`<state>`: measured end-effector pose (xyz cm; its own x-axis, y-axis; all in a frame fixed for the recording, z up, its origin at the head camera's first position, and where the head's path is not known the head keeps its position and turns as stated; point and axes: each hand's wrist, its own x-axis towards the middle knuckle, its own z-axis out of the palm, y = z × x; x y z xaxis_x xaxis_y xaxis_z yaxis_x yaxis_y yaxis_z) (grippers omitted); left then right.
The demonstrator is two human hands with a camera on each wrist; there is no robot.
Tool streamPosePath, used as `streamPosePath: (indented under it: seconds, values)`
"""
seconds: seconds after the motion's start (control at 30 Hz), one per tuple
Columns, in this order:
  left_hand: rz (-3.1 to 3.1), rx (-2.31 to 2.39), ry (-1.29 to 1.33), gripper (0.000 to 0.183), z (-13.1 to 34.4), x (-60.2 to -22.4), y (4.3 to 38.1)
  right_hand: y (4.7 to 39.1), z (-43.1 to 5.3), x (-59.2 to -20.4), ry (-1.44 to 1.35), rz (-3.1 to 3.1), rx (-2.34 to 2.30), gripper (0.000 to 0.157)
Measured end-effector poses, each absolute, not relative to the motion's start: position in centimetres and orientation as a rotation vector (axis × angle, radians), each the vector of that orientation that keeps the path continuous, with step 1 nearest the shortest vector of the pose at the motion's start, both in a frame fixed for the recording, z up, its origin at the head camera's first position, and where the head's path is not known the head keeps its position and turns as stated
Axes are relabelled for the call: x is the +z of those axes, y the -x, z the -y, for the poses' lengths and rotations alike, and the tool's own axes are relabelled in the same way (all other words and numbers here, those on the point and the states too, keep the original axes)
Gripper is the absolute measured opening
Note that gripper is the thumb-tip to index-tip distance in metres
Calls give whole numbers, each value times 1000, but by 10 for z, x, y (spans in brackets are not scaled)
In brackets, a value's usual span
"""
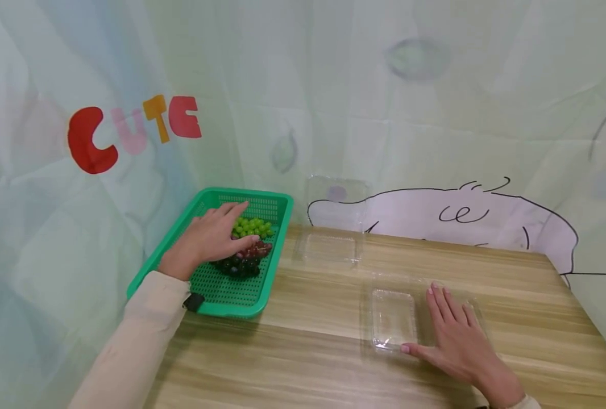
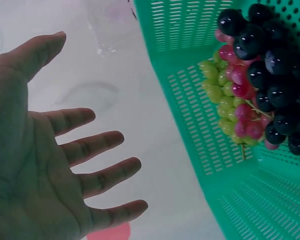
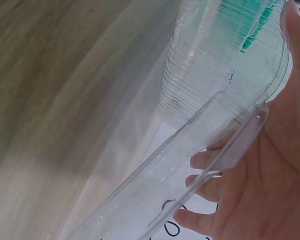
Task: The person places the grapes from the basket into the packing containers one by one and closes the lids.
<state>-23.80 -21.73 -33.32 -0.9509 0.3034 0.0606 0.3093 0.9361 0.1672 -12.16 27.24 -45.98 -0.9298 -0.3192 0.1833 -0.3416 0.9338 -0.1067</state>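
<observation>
My left hand (image 1: 211, 236) is held over a green plastic basket (image 1: 231, 309), fingers straight and spread, holding nothing. Inside the basket lie green grapes (image 1: 254, 227), red grapes (image 1: 260, 250) and black grapes (image 1: 239, 267), bunched together; in the left wrist view the palm (image 2: 35, 170) is apart from them. On the table, a clear plastic box (image 1: 392, 318) has its lid folded out to the right. My right hand (image 1: 461, 346) lies over that lid with extended fingers, its thumb close to the box's near edge. The right wrist view shows the lid (image 3: 190, 175) against the fingers.
A second clear plastic box (image 1: 330, 250) stands farther back, its lid (image 1: 336, 207) raised near the curtain. The wooden table (image 1: 303, 363) meets a printed curtain (image 1: 293, 85) at the back and left. A dark band (image 1: 194, 301) sits at my left cuff.
</observation>
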Motion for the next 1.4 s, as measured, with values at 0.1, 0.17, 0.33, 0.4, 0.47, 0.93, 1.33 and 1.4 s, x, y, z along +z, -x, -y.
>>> streamPosePath:
  seconds: [0.1,0.17,0.33,0.4,0.47,0.93,1.33,1.4]
  values:
    - [3083,-274,483,85,220,-336,242,122,-272,-460,-506,2929,202,123]
    - [3095,-278,486,85,222,-337,245,123,-272,-460,-503,2930,200,122]
    - [3127,-285,489,86,223,-340,251,123,-272,-458,-501,2934,205,122]
    - [3138,-287,489,86,223,-340,253,122,-272,-458,-502,2936,208,122]
    - [3147,-293,491,86,223,-340,256,123,-272,-457,-502,2941,214,122]
    - [3222,-251,538,84,223,-335,275,123,-273,-456,-514,2958,205,123]
    - [3360,-254,474,82,236,-345,286,124,-275,-453,-519,2981,225,123]
    - [3392,-260,446,81,239,-348,286,125,-275,-454,-524,2979,223,124]
